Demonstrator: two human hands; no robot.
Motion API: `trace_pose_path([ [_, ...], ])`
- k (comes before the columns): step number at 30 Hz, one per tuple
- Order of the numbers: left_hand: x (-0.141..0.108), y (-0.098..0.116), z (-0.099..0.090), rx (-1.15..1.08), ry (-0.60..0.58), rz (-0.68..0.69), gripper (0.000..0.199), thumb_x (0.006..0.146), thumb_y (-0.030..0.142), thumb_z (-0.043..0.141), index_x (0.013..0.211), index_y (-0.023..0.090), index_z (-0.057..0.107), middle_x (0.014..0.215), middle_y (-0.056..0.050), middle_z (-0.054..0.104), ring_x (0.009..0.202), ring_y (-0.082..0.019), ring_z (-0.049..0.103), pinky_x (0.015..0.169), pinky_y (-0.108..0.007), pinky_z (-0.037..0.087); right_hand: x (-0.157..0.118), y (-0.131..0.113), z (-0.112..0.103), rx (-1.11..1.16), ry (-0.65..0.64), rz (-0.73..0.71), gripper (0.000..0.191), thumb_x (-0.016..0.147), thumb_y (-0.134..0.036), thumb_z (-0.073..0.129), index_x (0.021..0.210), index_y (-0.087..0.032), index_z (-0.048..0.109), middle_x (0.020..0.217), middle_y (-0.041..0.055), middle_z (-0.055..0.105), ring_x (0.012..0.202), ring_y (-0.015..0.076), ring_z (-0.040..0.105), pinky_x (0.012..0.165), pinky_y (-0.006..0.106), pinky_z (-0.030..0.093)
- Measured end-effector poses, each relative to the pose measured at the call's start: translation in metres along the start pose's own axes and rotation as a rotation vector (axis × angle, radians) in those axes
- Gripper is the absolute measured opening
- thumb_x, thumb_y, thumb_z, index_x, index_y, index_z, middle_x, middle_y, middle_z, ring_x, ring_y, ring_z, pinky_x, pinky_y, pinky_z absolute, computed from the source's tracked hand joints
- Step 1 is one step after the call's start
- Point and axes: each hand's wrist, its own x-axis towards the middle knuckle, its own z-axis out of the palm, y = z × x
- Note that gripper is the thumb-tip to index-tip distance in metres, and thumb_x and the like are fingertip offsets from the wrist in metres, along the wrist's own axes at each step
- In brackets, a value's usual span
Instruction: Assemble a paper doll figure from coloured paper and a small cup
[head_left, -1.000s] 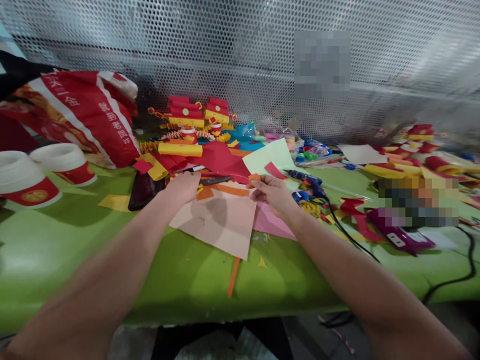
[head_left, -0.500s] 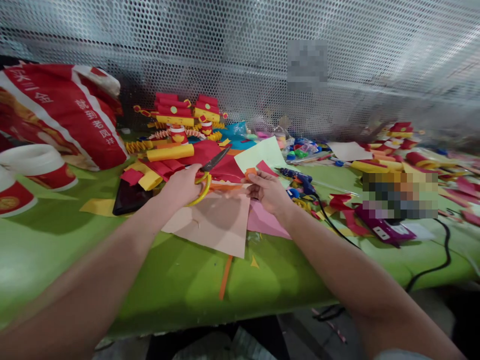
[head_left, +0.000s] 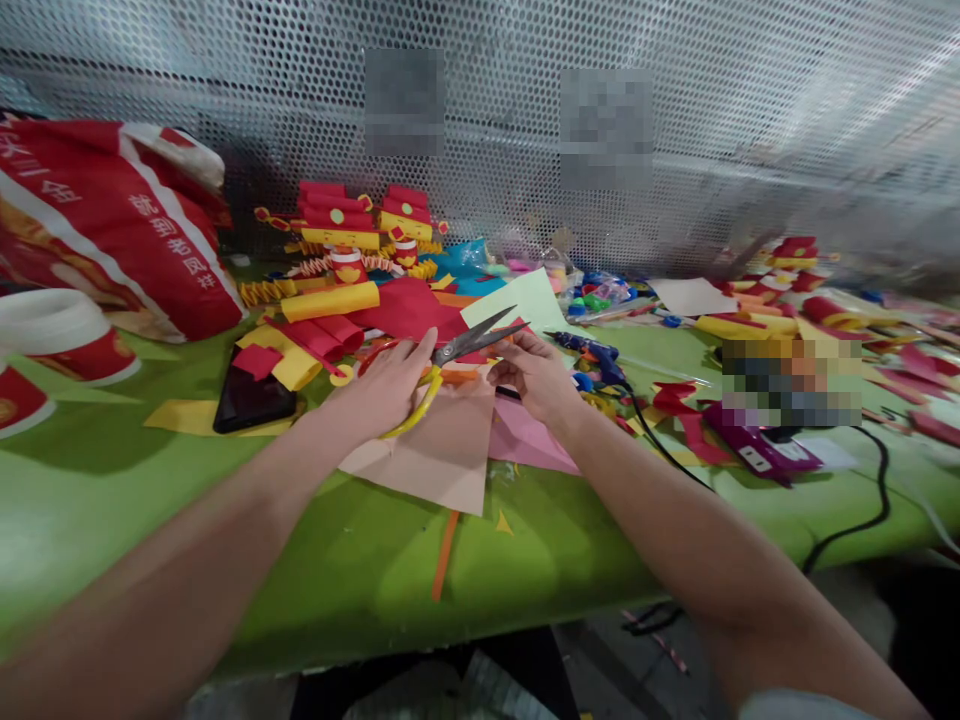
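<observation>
My left hand (head_left: 394, 385) is closed round the handles of a pair of scissors (head_left: 431, 385). One handle loop is yellow, and the parted grey blades point right, toward my other hand. My right hand (head_left: 534, 372) pinches a small piece of orange paper, mostly hidden now by the fingers and blades. Below both hands a beige sheet of paper (head_left: 442, 455) lies on the green table, with a pink sheet (head_left: 529, 438) beside it. An orange paper strip (head_left: 459, 377) shows between the hands, and red paper (head_left: 412, 308) lies behind them.
A dark phone (head_left: 251, 395) lies left, near white-and-red cups (head_left: 71, 335) and a red bag (head_left: 172, 235). Paper figures (head_left: 337, 225) stand behind. On the right are a blue glue gun (head_left: 592, 350), its black cable and a purple box (head_left: 757, 445). Another orange strip (head_left: 445, 555) lies in front.
The scissors have turned and moved right, so their blades now reach the fingertips of my right hand. The orange paper there shows less than before. The view has shifted slightly.
</observation>
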Motion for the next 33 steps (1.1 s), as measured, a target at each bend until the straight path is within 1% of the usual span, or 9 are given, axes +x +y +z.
trace_pose_path([
  [3, 0.0003, -0.0014, 0.0007, 0.013, -0.019, -0.006, 0.062, 0.084, 0.020, 0.033, 0.142, 0.011, 0.012, 0.128, -0.022, 0.040, 0.116, -0.031, 0.042, 0.093, -0.046, 0.037, 0.0004, -0.0006, -0.0002, -0.030, -0.004, -0.043, 0.031, 0.056, -0.041, 0.072, 0.072, -0.019, 0.057, 0.063, -0.0054, 0.062, 0.043, 0.0054, 0.054, 0.047, 0.020, 0.046],
  [6, 0.0010, -0.0018, -0.0006, 0.015, -0.024, 0.003, 0.061, 0.083, 0.018, 0.035, 0.141, 0.010, 0.015, 0.126, -0.022, 0.042, 0.115, -0.031, 0.044, 0.095, -0.046, 0.036, 0.0006, -0.0016, -0.0006, -0.048, -0.017, -0.067, 0.031, 0.055, -0.043, 0.072, 0.070, -0.019, 0.058, 0.058, -0.0059, 0.060, 0.042, 0.0058, 0.053, 0.045, 0.021, 0.045],
  [9, 0.0016, -0.0010, -0.0027, 0.008, -0.057, -0.006, 0.061, 0.083, 0.018, 0.035, 0.141, 0.010, 0.017, 0.125, -0.021, 0.042, 0.115, -0.032, 0.044, 0.095, -0.045, 0.036, 0.0002, -0.0019, -0.0005, -0.080, -0.011, -0.076, 0.031, 0.054, -0.043, 0.072, 0.067, -0.019, 0.058, 0.054, -0.0059, 0.058, 0.042, 0.0064, 0.053, 0.046, 0.021, 0.046],
  [14, 0.0020, -0.0003, -0.0025, -0.005, -0.079, -0.013, 0.060, 0.084, 0.020, 0.034, 0.141, 0.012, 0.015, 0.129, -0.020, 0.040, 0.119, -0.033, 0.042, 0.095, -0.046, 0.036, -0.0017, -0.0024, 0.0025, -0.110, -0.030, -0.069, 0.029, 0.053, -0.039, 0.073, 0.070, -0.019, 0.061, 0.060, -0.0035, 0.063, 0.043, 0.0069, 0.053, 0.047, 0.023, 0.047],
  [18, 0.0015, -0.0011, -0.0010, 0.012, -0.092, -0.007, 0.061, 0.085, 0.021, 0.033, 0.142, 0.014, 0.014, 0.133, -0.020, 0.037, 0.121, -0.034, 0.040, 0.095, -0.048, 0.036, -0.0018, -0.0034, 0.0038, -0.117, -0.037, -0.072, 0.028, 0.051, -0.038, 0.074, 0.067, -0.018, 0.062, 0.050, -0.0045, 0.060, 0.041, 0.0077, 0.053, 0.045, 0.022, 0.046],
  [20, 0.0010, -0.0014, -0.0008, 0.022, -0.089, 0.001, 0.061, 0.085, 0.020, 0.033, 0.142, 0.014, 0.014, 0.133, -0.020, 0.038, 0.121, -0.034, 0.040, 0.094, -0.048, 0.037, -0.0011, -0.0035, 0.0031, -0.134, -0.037, -0.080, 0.028, 0.051, -0.038, 0.074, 0.067, -0.017, 0.062, 0.048, -0.0046, 0.059, 0.040, 0.0080, 0.053, 0.045, 0.022, 0.046],
  [24, 0.0007, -0.0026, -0.0005, 0.041, -0.065, 0.031, 0.061, 0.084, 0.017, 0.033, 0.142, 0.015, 0.014, 0.131, -0.020, 0.039, 0.119, -0.033, 0.043, 0.092, -0.047, 0.039, -0.0001, -0.0027, 0.0012, -0.168, -0.052, -0.109, 0.026, 0.054, -0.036, 0.072, 0.068, -0.017, 0.063, 0.049, -0.0035, 0.061, 0.041, 0.0083, 0.053, 0.045, 0.022, 0.045],
  [28, 0.0012, -0.0042, -0.0002, 0.083, -0.050, 0.052, 0.060, 0.084, 0.015, 0.032, 0.141, 0.014, 0.016, 0.126, -0.020, 0.044, 0.112, -0.031, 0.049, 0.087, -0.045, 0.043, -0.0006, -0.0020, 0.0008, -0.186, -0.068, -0.157, 0.022, 0.058, -0.035, 0.070, 0.069, -0.017, 0.063, 0.048, -0.0035, 0.060, 0.041, 0.0086, 0.053, 0.044, 0.022, 0.044],
  [33, 0.0016, -0.0056, 0.0010, 0.143, -0.007, 0.060, 0.061, 0.083, 0.013, 0.033, 0.141, 0.017, 0.018, 0.121, -0.018, 0.048, 0.104, -0.029, 0.054, 0.080, -0.042, 0.047, -0.0011, -0.0032, 0.0011, -0.181, -0.087, -0.180, 0.020, 0.058, -0.035, 0.069, 0.067, -0.017, 0.064, 0.051, -0.0033, 0.061, 0.042, 0.0083, 0.054, 0.045, 0.023, 0.046],
])
